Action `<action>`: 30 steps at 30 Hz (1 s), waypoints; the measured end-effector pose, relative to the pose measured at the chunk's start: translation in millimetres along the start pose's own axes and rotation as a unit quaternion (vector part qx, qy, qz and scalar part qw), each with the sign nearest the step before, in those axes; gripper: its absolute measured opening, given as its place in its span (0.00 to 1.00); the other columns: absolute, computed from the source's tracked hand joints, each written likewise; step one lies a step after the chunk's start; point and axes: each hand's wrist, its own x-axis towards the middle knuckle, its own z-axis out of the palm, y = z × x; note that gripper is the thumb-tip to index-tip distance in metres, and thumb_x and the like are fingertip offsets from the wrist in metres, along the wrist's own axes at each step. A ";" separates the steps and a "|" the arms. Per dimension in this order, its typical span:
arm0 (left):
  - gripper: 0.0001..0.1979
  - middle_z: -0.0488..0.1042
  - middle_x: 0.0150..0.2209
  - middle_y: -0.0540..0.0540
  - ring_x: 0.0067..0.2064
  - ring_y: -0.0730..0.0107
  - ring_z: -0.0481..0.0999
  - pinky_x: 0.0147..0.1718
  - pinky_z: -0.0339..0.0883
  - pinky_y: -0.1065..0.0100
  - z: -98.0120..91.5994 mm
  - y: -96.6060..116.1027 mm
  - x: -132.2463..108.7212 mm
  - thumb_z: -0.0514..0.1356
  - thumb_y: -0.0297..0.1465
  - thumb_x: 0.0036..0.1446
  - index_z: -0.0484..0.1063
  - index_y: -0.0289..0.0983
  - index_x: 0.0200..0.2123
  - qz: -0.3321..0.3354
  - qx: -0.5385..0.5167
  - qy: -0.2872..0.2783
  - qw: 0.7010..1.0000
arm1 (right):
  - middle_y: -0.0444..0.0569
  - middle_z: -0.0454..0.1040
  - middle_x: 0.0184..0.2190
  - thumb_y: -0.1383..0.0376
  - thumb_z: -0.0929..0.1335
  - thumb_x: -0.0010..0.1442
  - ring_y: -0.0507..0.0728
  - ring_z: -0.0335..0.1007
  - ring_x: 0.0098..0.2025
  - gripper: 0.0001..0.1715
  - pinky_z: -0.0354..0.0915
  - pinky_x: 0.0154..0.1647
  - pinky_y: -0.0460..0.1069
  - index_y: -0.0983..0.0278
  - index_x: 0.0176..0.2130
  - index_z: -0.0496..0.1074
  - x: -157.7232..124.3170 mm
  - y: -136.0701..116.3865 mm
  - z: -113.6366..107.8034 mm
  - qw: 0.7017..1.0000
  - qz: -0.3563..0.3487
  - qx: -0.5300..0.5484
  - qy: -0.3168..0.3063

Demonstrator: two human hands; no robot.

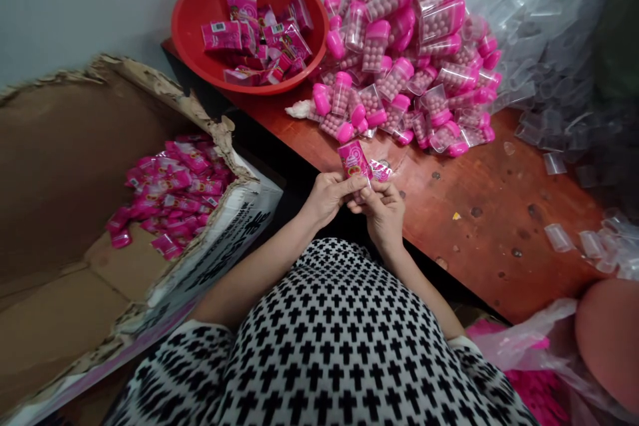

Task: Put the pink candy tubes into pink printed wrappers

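Observation:
Both my hands meet at the near edge of a wooden table. My left hand is closed on a small pink labelled candy container, held upright. My right hand pinches the same container from the right, with a bit of pink wrapper showing above its fingers. A heap of clear containers with pink caps, filled with pink balls, lies just beyond my hands. A red bowl at the back left holds several pink labels or packets.
A torn cardboard box stands at my left with a pile of finished pink packs inside. Empty clear plastic sleeves cover the table's right side and back. A pink bag lies at the lower right.

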 end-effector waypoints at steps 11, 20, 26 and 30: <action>0.16 0.75 0.22 0.47 0.25 0.76 0.73 0.28 0.69 0.73 4.5 -1.4 -10.4 0.74 0.35 0.35 0.74 0.29 0.21 0.008 -0.085 0.043 0.995 | 0.39 0.78 0.29 0.59 0.76 0.49 0.51 0.77 0.29 0.16 0.78 0.32 0.48 0.60 0.36 0.72 -0.3 -6.1 -8.1 0.997 -0.024 -0.028 -0.074; 0.30 0.80 0.39 0.42 0.40 0.67 0.79 0.45 0.72 0.63 -17.9 44.2 -42.3 0.57 0.56 0.52 0.75 0.33 0.38 0.283 -0.131 0.174 0.934 | 0.42 0.80 0.29 0.60 0.74 0.52 0.51 0.78 0.27 0.14 0.75 0.26 0.44 0.61 0.36 0.69 14.2 -28.9 -8.3 0.995 -0.068 -0.019 -0.068; 0.31 0.77 0.50 0.41 0.51 0.60 0.76 0.54 0.67 0.57 -23.8 24.6 -14.3 0.59 0.53 0.53 0.70 0.40 0.54 0.340 0.271 0.116 0.893 | 0.41 0.77 0.25 0.57 0.72 0.56 0.48 0.73 0.21 0.13 0.70 0.21 0.42 0.62 0.33 0.69 30.4 -50.7 -43.1 0.989 -0.123 -0.078 0.041; 0.22 0.74 0.54 0.41 0.60 0.52 0.67 0.63 0.53 0.48 -10.4 -15.9 22.5 0.64 0.43 0.53 0.76 0.39 0.48 0.363 0.601 0.024 0.711 | 0.41 0.76 0.24 0.56 0.71 0.56 0.48 0.72 0.21 0.14 0.68 0.21 0.42 0.63 0.33 0.69 27.8 -49.8 -51.5 0.985 -0.121 -0.113 0.047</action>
